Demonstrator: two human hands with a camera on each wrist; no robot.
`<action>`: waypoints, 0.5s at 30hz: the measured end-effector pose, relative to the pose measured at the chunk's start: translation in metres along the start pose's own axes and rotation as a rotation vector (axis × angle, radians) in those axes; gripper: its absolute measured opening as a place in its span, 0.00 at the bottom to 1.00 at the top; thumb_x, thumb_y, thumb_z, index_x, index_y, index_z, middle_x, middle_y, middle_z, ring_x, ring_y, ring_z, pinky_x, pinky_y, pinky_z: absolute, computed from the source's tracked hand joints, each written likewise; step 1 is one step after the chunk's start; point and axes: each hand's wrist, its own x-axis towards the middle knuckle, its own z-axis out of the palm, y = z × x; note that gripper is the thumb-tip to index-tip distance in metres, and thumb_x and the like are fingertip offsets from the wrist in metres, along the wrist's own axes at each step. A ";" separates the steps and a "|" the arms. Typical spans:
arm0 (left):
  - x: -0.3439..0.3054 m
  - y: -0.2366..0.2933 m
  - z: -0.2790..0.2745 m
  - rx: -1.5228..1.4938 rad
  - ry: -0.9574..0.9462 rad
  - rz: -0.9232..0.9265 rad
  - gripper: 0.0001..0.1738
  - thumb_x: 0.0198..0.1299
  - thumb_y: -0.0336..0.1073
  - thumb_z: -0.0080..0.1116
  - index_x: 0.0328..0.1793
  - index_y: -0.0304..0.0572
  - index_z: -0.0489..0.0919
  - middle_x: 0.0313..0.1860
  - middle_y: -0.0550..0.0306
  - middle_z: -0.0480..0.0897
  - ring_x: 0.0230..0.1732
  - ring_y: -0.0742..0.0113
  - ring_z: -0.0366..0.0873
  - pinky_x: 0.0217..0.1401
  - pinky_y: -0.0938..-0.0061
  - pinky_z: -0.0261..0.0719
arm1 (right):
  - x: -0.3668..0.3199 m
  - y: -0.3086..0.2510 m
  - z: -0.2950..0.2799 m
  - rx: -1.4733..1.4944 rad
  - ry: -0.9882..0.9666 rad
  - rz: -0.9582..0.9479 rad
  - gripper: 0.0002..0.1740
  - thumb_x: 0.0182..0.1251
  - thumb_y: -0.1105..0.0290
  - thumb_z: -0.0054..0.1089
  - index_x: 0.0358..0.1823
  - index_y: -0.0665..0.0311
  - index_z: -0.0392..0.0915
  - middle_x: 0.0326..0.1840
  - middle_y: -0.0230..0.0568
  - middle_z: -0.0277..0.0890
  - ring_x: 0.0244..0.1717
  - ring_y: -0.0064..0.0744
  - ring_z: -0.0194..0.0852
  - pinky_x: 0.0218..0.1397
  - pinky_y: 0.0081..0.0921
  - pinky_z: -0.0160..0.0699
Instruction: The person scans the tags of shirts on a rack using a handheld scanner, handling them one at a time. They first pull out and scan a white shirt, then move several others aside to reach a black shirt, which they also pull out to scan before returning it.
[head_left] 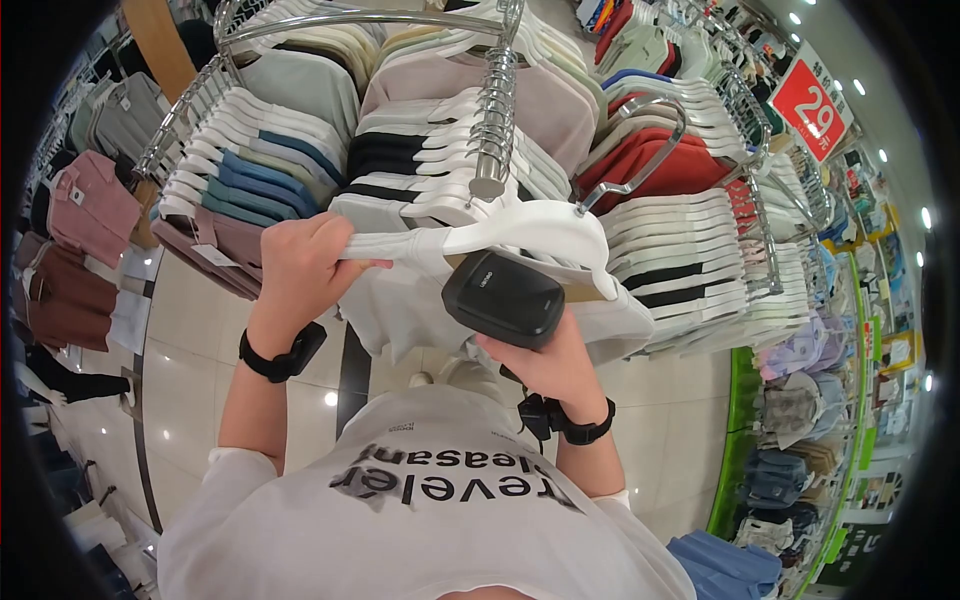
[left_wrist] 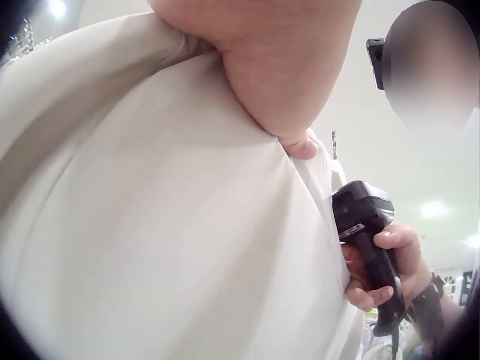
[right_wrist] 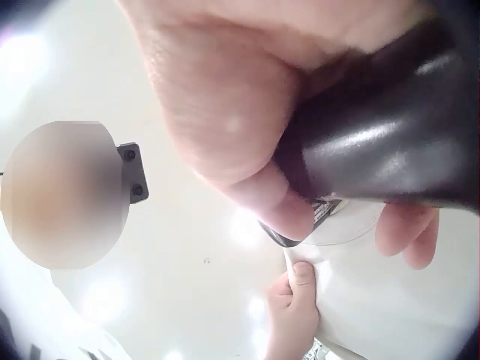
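Note:
My left hand (head_left: 303,268) grips the shoulder of a white shirt (head_left: 388,305) that hangs on a white hanger (head_left: 545,228) at the front of the rack. In the left wrist view the shirt's pale cloth fills most of the picture below that hand. Beside the hanger's other arm, my right hand (head_left: 548,362) holds a black handheld barcode scanner (head_left: 503,298) by its handle. The fingers curl round the handle (left_wrist: 384,274), as the left wrist view shows. The scanner's head overlaps the shirt's neckline in the head view.
A chrome rack (head_left: 360,17) carries close rows of shirts on white hangers. To the right stand a red price sign (head_left: 812,103) and a green-edged shelf (head_left: 735,440) with bags. More clothes (head_left: 90,205) hang at left above a tiled floor (head_left: 660,440).

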 end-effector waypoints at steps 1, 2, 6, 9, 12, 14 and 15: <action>-0.001 0.000 0.001 0.012 0.003 0.008 0.29 0.45 0.47 0.81 0.24 0.43 0.67 0.19 0.55 0.69 0.18 0.53 0.69 0.21 0.64 0.63 | 0.000 -0.003 0.000 0.056 -0.004 0.054 0.26 0.54 0.79 0.80 0.56 0.69 0.82 0.47 0.36 0.87 0.50 0.29 0.84 0.58 0.30 0.83; -0.001 0.000 0.001 0.012 0.004 0.005 0.29 0.45 0.47 0.81 0.24 0.43 0.67 0.19 0.55 0.69 0.18 0.53 0.69 0.21 0.64 0.63 | 0.001 -0.004 0.000 0.111 -0.009 0.107 0.24 0.54 0.79 0.80 0.54 0.68 0.83 0.45 0.35 0.88 0.48 0.29 0.84 0.56 0.30 0.84; -0.005 0.002 0.002 0.033 -0.006 -0.016 0.31 0.46 0.52 0.81 0.23 0.44 0.67 0.19 0.56 0.69 0.18 0.55 0.69 0.21 0.65 0.63 | -0.007 -0.002 -0.002 0.022 -0.009 -0.049 0.28 0.54 0.79 0.80 0.58 0.69 0.81 0.51 0.40 0.87 0.51 0.29 0.84 0.58 0.32 0.83; -0.008 0.000 0.002 0.045 -0.002 -0.022 0.32 0.47 0.53 0.81 0.23 0.44 0.67 0.19 0.56 0.68 0.18 0.55 0.68 0.21 0.65 0.63 | -0.017 0.002 -0.012 0.011 0.024 -0.199 0.35 0.54 0.79 0.80 0.65 0.70 0.77 0.60 0.45 0.85 0.53 0.31 0.85 0.61 0.35 0.82; -0.010 -0.002 0.003 0.058 -0.004 -0.015 0.31 0.48 0.53 0.80 0.23 0.44 0.67 0.19 0.56 0.68 0.18 0.55 0.68 0.21 0.65 0.63 | -0.022 0.013 -0.021 0.065 -0.044 -0.202 0.41 0.53 0.79 0.79 0.71 0.72 0.72 0.68 0.54 0.79 0.52 0.36 0.85 0.61 0.37 0.82; -0.010 -0.002 0.003 0.068 -0.006 -0.009 0.31 0.48 0.54 0.80 0.23 0.44 0.67 0.19 0.56 0.68 0.18 0.55 0.68 0.22 0.65 0.63 | -0.022 0.008 -0.023 0.228 -0.062 -0.240 0.40 0.53 0.77 0.78 0.70 0.74 0.73 0.71 0.65 0.74 0.49 0.39 0.85 0.51 0.34 0.84; -0.010 0.000 0.003 0.072 -0.014 0.002 0.31 0.49 0.54 0.79 0.24 0.45 0.67 0.19 0.56 0.68 0.18 0.55 0.69 0.22 0.65 0.63 | -0.026 0.011 -0.028 0.143 -0.076 -0.224 0.40 0.54 0.74 0.77 0.70 0.76 0.74 0.71 0.72 0.72 0.46 0.39 0.85 0.40 0.28 0.83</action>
